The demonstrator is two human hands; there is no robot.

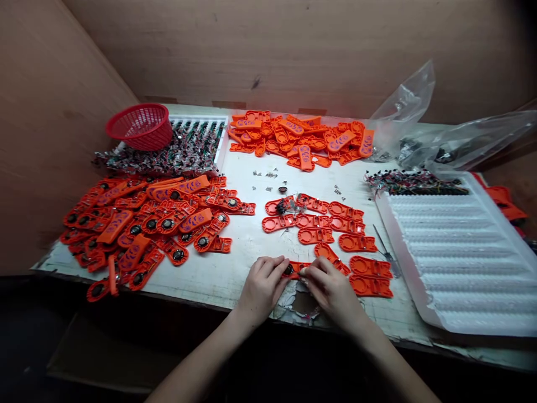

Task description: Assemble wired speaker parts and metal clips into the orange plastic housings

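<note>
An orange plastic shell (298,268) with a round black part at its left end lies between my hands at the table's front edge. My left hand (263,282) grips its left end, the fingers closed beside the black part. At the other end, my right hand (329,288) is closed in a pinch over the shell; whatever small piece its fingertips hold is too small to make out. Several more orange shells (314,235) lie in loose rows just beyond and to the right. A small round black part (282,190) rests behind them, near scattered tiny metal pieces (271,174).
Left, a heap of orange shells (168,224); behind it, a red basket (140,126) on a tray of wired parts (197,145). More shells (293,137) at the back. Right, a screwdriver (382,243), a white ridged tray (461,252) and plastic bags (406,101).
</note>
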